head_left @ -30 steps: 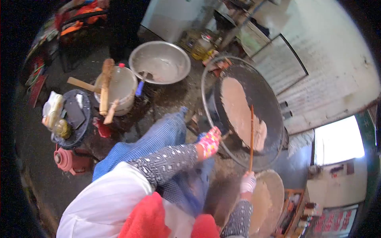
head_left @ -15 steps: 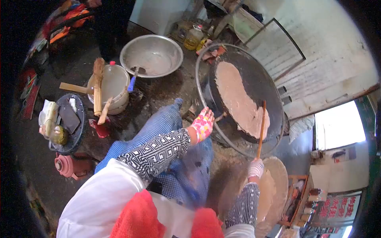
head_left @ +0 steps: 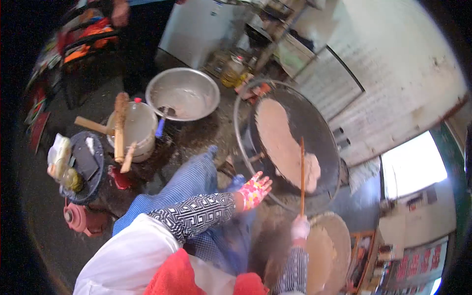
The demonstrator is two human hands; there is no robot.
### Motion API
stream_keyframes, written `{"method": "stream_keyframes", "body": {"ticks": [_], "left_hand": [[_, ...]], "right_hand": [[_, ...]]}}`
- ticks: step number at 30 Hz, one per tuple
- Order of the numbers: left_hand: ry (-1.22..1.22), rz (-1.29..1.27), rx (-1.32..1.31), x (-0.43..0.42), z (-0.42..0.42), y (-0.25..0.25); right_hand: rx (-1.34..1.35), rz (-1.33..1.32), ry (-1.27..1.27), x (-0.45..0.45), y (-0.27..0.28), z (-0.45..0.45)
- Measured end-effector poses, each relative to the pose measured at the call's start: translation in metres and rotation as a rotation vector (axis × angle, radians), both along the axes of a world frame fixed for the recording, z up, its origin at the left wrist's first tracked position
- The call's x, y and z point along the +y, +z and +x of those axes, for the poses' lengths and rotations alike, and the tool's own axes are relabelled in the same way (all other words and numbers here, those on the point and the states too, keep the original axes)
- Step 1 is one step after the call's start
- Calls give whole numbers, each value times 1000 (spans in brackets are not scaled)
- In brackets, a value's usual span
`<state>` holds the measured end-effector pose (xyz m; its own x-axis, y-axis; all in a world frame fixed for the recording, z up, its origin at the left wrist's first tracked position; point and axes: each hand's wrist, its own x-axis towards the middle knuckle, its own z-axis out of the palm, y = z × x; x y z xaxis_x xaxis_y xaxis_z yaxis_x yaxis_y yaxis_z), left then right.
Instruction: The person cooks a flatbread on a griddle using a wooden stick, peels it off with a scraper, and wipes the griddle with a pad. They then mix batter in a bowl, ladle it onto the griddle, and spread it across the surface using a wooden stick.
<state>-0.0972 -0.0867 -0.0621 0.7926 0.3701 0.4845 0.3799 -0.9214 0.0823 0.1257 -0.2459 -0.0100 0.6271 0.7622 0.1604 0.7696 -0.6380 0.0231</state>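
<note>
My right hand (head_left: 300, 228), in a pale glove, is closed around the lower end of a long thin wooden stick (head_left: 302, 191). The stick's far part lies across pinkish-brown batter (head_left: 278, 140) spread in a curved band on a round dark griddle (head_left: 314, 118). A lumpier patch of batter sits to the right of the stick. My left hand (head_left: 254, 191), in a floral glove, has its fingers spread and holds nothing. It is beside the metal ring (head_left: 238, 129) around the griddle; whether it touches the ring I cannot tell.
Near my right forearm stands a large basin (head_left: 344, 246) with pale batter. To the left are a metal bowl (head_left: 206, 105), a bucket (head_left: 150, 147) with a brush (head_left: 120, 113) across it, a round stool (head_left: 98, 179) and a pink kettle (head_left: 81, 221). Another person stands at upper left.
The stick has shifted left over the batter, leaving a patch on its right. My left hand has come slightly lower, fingers more spread. The whole view has tilted.
</note>
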Motion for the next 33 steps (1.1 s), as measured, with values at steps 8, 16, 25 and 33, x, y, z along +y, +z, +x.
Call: {"method": "stream_keyframes", "body": {"ticks": [8,16,25,33], "left_hand": [[162,89,383,-15,0,-2],[335,520,439,11,5,-46],[256,79,337,19,-21,-9],[317,162,316,38,-34,-5]], "right_hand": [[51,36,-73,7,21,-14],[78,-36,-107,-5,15,-3],[-21,60,2,-16,13,5],[41,-4,-115,-12,3,38]]}}
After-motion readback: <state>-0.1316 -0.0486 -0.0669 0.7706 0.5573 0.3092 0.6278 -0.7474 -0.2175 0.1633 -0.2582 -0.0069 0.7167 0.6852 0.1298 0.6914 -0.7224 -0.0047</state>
